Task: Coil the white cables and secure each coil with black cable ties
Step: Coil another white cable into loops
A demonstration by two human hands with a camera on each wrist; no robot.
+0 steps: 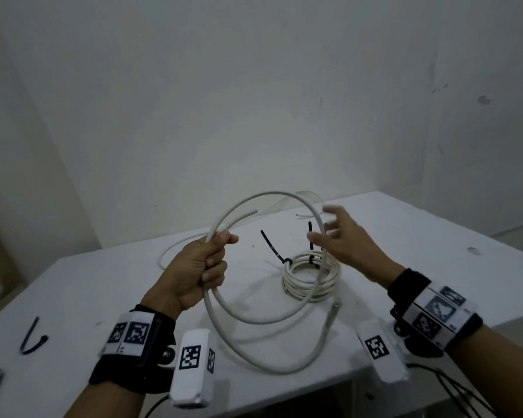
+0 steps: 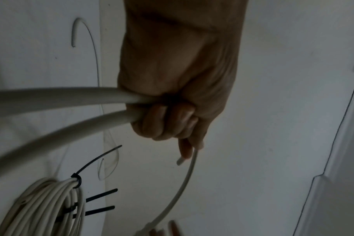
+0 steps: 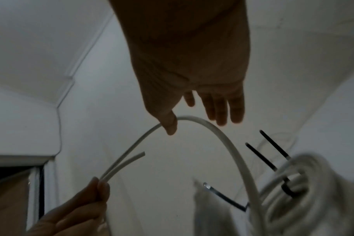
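Observation:
My left hand [image 1: 207,263] grips a white cable [image 1: 272,319] and holds it in big loops above the table, two strands running through the fist [image 2: 168,115]. The cable's cut end [image 1: 252,212] sticks up past the thumb. My right hand [image 1: 332,233] hovers open with spread fingers just right of the loop's top; its thumb [image 3: 170,126] is close to the cable [image 3: 222,135]. A finished white coil [image 1: 311,277] lies on the table behind, bound with black cable ties [image 1: 274,247] whose tails stick up.
Loose black cable ties [image 1: 32,339] lie at the table's [image 1: 97,291] front left corner. Another thin white cable [image 1: 175,245] curves on the table behind my left hand. The wall stands close behind the table, and the table edge runs along the right.

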